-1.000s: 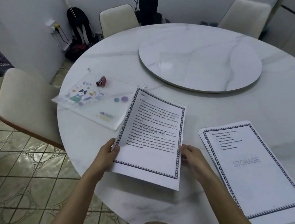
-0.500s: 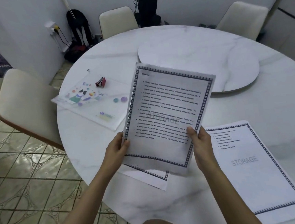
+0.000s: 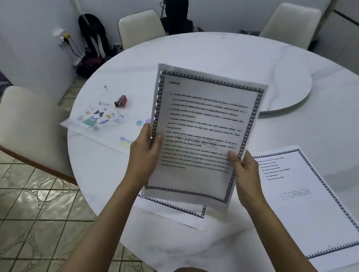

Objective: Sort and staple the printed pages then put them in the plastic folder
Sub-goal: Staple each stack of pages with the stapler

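Observation:
I hold a bordered printed page [image 3: 204, 131] up above the table, tilted toward me. My left hand [image 3: 146, 154] grips its left edge and my right hand [image 3: 243, 169] grips its lower right edge. Under it another printed page [image 3: 181, 213] lies flat on the table. A stack of pages [image 3: 310, 206] with a "STORAGE" watermark rests at the right front. The clear plastic folder [image 3: 99, 125] with cartoon prints lies at the left, and a small red stapler [image 3: 120, 101] sits on it.
The round white marble table [image 3: 335, 122] carries a raised turntable [image 3: 289, 87] at its middle. Cream chairs stand at the left [image 3: 28, 131], the back [image 3: 141, 28] and the back right [image 3: 290, 24]. Bags lean on the wall behind.
The page went from lying on the table to being lifted in both hands. It now sits slightly higher and more tilted, leaving one sheet on the table.

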### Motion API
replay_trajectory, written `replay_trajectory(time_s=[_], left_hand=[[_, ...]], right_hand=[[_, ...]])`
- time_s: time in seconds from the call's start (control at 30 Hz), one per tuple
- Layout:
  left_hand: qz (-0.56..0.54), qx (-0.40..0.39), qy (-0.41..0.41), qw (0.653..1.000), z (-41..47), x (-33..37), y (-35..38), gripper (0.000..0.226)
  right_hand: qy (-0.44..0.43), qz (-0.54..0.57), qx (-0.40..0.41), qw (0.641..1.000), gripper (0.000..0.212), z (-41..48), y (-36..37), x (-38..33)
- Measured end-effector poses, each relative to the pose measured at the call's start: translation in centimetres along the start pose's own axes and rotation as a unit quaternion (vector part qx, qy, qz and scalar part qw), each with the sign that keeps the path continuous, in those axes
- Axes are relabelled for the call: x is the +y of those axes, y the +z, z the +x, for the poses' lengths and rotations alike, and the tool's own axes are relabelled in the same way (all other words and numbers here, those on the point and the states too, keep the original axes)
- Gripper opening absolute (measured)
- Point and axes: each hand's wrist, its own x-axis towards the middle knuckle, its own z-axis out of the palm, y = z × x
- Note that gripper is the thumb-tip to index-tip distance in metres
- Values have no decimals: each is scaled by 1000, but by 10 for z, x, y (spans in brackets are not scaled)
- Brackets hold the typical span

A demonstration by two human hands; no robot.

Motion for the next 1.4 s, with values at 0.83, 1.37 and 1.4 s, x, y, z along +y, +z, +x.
replay_trajectory(time_s=[0.83,1.37,1.4], left_hand=[[202,-116,-271,934,-5,-97,8,47],[226,-97,-279,928,-8,-106,-10,27],[216,-101,-270,933,-11,-105,-11,20]], right_hand=[[264,-66,-6,962,18,-10,29,58],[285,-43,-32,957,29,0,37,48],[290,-39,-40,956,28,1,36,48]])
